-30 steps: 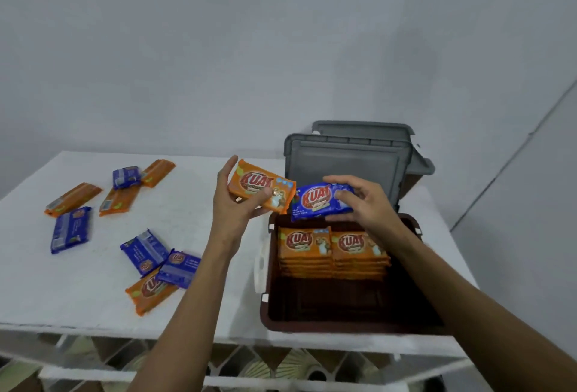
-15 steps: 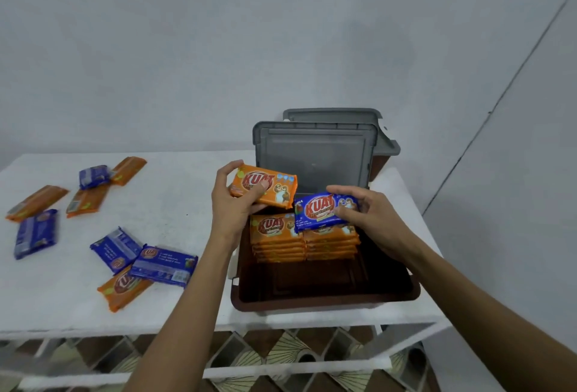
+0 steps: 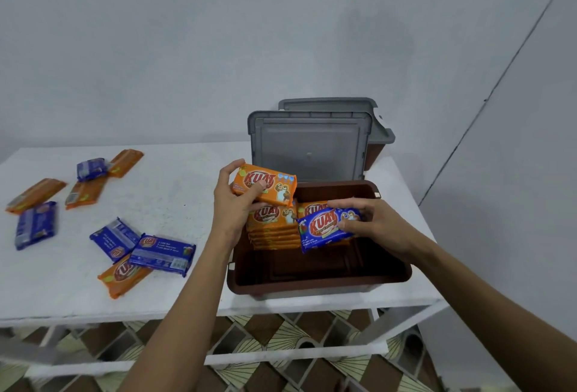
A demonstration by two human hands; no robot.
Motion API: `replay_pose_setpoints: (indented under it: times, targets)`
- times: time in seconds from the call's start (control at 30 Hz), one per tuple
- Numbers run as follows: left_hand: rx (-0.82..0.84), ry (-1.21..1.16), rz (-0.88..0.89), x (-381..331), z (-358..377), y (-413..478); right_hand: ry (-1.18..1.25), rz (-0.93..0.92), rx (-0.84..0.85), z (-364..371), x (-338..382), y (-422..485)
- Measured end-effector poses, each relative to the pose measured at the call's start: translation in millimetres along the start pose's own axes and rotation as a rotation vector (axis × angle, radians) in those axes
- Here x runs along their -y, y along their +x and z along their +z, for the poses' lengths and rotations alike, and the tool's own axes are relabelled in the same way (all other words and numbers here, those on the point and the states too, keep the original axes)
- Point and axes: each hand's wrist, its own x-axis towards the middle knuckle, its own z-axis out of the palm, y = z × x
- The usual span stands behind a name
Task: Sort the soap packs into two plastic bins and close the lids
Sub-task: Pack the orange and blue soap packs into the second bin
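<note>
My left hand pinches an orange soap pack over the far left corner of the brown bin. My right hand grips a blue pack above the stacked orange packs inside. The bin's near half is open floor. Its grey lid stands upright behind, hiding most of a second bin. Loose packs lie well to the left on the table. The blue pack and my right hand cover most of the right stack.

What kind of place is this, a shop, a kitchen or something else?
Likely a plain room in a home or small stockroom, though I can't be sure: bare white wall, white table strewn with soap packs, patterned floor tiles.
</note>
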Motion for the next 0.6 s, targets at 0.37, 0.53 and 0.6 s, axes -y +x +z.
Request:
replay_pose_setpoints:
  times: [0.37,0.53,0.6]
  targets:
    - [0.011,-0.023,0.002,2.2,-0.7,0.5,-0.102,0.319,0.122,11.4,-12.8,11.0]
    - [0.015,-0.022,0.004,4.0,-1.8,1.6,-0.180,0.425,0.076,22.8,-18.4,16.1]
    - [0.016,-0.022,0.005,4.3,-1.7,1.7,-0.233,0.434,0.052,24.3,-21.3,17.9]
